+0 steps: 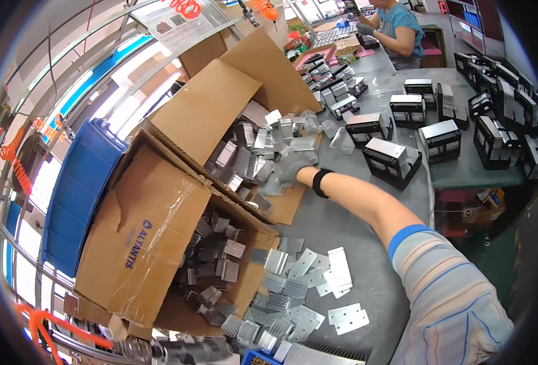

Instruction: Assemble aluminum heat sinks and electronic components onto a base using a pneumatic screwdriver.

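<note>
Reaching right hand (290,167), gloved, fingers closed on finned heat sinks (263,152) spilling from upper cardboard box (220,103); left hand unseen.

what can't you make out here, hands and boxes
- Right hand, head view: gloved and reaching into the heatsinks; fingers sit among the parts, so whether it grips one is unclear.
- Left hand: nowhere in the head view.
- Lower box: its flap hides how deep the parts inside go.
- Blue tray: cut off by the bottom edge.
- Co-worker: small and far; what the gloved hands hold cannot be told.
</note>
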